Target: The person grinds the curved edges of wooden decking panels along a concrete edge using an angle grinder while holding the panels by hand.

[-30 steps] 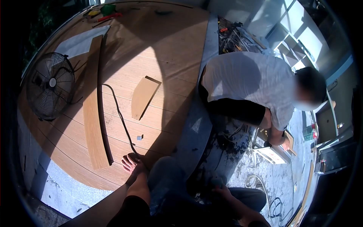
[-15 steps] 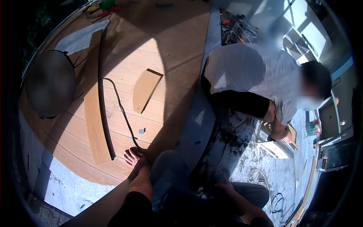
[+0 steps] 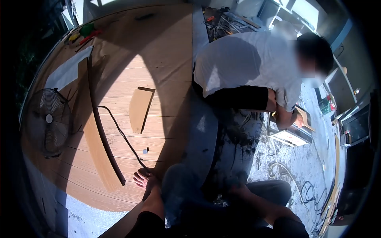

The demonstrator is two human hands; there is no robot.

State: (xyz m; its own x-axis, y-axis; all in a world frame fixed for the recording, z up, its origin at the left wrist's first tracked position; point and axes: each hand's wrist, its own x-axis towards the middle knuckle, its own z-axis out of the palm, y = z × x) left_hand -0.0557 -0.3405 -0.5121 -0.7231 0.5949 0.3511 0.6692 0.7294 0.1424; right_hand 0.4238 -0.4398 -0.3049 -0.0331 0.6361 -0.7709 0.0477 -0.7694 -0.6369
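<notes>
My left hand (image 3: pixel 144 179) rests low on the wood-plank floor, at the lower end of a black cable (image 3: pixel 122 133); the fingers look spread, and the floor or cable under the palm is partly hidden. My right hand (image 3: pixel 237 189) is in deep shadow between my legs, and what it holds, if anything, cannot be made out. A long wooden plank (image 3: pixel 93 133) lies to the left of my left hand. Above the hand are a small grey piece (image 3: pixel 145 151) and a short cut board (image 3: pixel 140 110) with one curved side.
A co-worker (image 3: pixel 246 65) bends over at the right, with a hand on a wooden piece above a frame (image 3: pixel 291 137). A round fan (image 3: pixel 49 119) stands at the left. Tools (image 3: pixel 87 35) lie at the far left, cables and debris (image 3: pixel 226 23) at the back, and a loose hose (image 3: pixel 279 164) at the right.
The view has turned, so the co-worker appears further left and the floor items lower. My left hand stays beside the cable end.
</notes>
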